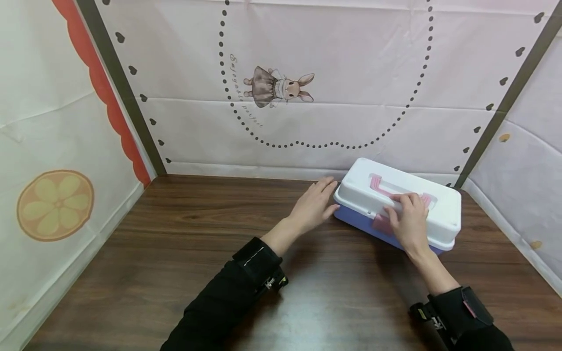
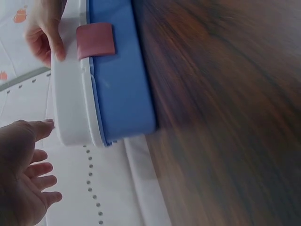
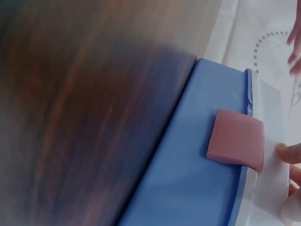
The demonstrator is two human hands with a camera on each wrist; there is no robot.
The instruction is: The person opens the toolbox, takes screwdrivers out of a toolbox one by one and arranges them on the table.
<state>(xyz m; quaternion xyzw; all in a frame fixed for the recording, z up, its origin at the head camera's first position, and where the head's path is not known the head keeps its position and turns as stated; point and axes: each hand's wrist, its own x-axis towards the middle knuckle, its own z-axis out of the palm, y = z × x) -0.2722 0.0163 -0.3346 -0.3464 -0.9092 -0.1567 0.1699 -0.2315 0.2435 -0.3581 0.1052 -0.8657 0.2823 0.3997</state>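
I'd call it a small screened-off booth for filming handwork: a brown wood-grain table (image 1: 110,292) hemmed in by white cloth (image 1: 351,58) on three sides, printed with a dressed rabbit (image 1: 281,88), little hearts (image 1: 132,70) and an orange slice (image 1: 55,205). Small cameras (image 1: 275,281) are strapped on at the wrists. Whether home or studio, I can't tell.

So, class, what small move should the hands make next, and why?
Probably bring the left hand firmly against the left end of the box to steady it: the right hand touches the lid by the handle, while the left hand has no grip on it.
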